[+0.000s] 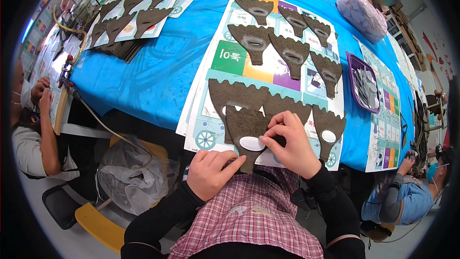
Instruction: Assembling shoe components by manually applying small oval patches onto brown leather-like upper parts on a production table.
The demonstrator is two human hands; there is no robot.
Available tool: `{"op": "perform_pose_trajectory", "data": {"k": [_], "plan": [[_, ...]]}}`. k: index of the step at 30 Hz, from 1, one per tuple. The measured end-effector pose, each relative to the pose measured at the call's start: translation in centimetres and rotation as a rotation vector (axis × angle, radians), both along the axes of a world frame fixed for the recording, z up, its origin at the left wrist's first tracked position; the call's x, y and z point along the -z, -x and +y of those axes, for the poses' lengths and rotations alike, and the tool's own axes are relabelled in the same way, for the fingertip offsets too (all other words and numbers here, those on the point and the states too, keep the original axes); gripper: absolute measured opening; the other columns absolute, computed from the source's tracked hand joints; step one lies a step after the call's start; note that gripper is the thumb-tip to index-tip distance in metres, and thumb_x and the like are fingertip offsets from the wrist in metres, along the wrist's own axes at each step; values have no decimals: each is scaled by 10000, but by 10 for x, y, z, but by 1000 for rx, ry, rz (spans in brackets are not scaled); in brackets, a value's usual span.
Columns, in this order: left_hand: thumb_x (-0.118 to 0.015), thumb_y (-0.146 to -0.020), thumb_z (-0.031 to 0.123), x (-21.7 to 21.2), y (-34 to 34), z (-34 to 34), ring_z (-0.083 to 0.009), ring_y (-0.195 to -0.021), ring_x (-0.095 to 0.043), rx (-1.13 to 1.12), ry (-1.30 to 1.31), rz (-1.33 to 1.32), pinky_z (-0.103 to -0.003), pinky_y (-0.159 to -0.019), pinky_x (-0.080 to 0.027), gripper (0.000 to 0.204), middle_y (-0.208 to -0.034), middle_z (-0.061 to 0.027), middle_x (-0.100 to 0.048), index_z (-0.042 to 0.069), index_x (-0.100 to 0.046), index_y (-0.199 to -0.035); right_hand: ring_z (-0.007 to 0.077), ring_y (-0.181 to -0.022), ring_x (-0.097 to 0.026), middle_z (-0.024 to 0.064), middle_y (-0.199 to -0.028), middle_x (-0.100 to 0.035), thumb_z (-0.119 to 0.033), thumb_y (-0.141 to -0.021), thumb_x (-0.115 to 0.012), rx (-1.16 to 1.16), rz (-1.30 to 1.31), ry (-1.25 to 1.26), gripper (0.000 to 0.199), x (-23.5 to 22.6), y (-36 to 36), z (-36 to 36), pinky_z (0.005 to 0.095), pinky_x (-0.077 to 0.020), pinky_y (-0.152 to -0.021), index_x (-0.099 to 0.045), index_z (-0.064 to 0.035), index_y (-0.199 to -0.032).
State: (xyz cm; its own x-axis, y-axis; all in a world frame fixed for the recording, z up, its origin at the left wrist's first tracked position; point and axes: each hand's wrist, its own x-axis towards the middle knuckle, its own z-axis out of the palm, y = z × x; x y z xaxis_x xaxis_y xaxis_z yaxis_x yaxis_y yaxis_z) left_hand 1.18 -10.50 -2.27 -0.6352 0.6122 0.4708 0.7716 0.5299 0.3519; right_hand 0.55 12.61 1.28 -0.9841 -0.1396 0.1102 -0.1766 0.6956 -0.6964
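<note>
We're working right at the near edge of the worktop (143,74), w/ the dark-brown scalloped cutout (247,121) sitting directly ahead of our body, btwn both hands, overlapping the near edge of a printed sheet (195,123). Its long axis is running fore-aft: wide scalloped end pointing away, narrow stem pointing back at us. The white oval patch (249,143) is lying crosswise on it, long axis L-to-R, just above the stem.

R hand (293,143) is the nearer one: it's coming in from the R, thumb + index tips meeting in a narrow pinch at the oval's R end, so the rest of the oval is stretching out L of those tips. L hand (212,173) is sitting lower, on the L, index tip resting on the stem just below the oval; thumb's hidden, so we can't tell if it's gripping or just pressing.

Off to the R, a second cutout (330,119) is lying apart, w/ its own white oval (328,136) showing.
</note>
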Motion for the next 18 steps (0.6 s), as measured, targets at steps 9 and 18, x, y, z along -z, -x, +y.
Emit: {"op": "perform_pose_trajectory", "data": {"k": [9,18], "plan": [[-683,-668,78,3,1,0,-130,-788,-583,9,5,-17,-307,-681,-394,373,-934,40,-607,150,-696,-1033,274,-914,-492,74,-937,-531,-128,-763,-711,14,17,-33,117,2,0,-3,379,-388,-795,-635,-42,-739],[-696,-684,89,2,1,0,-128,-792,-580,9,24,-16,-306,-693,-391,355,-930,43,-606,151,-699,-1034,272,-900,-495,73,-927,-522,-125,-761,-708,1,21,-39,127,1,2,-2,380,-390,-784,-623,-38,-727]]}}
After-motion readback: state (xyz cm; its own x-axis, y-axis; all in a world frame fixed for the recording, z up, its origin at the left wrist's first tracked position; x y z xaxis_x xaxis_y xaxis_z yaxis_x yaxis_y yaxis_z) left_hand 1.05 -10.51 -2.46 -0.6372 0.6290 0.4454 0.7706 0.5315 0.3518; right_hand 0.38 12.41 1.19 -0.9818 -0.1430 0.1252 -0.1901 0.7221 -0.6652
